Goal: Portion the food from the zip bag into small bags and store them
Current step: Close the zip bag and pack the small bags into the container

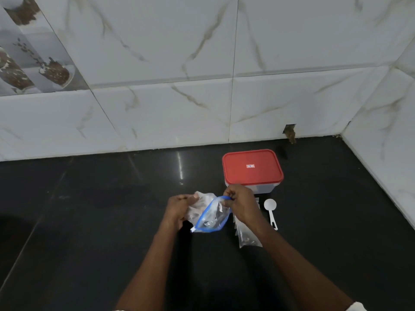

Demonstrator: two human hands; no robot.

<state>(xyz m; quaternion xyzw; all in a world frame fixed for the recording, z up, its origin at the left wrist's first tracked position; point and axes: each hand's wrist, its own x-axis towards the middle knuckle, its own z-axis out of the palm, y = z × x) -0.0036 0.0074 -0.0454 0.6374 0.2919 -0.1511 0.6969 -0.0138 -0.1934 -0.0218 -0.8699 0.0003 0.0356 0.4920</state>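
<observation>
Your left hand (177,207) grips the zip bag (210,217) while your right hand (240,203) pinches its blue rim above the black counter (89,221).

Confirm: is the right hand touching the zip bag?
Touching. Head view: the right hand pinches the blue seal at the top of the zip bag; the left hand grips its other side.
</observation>
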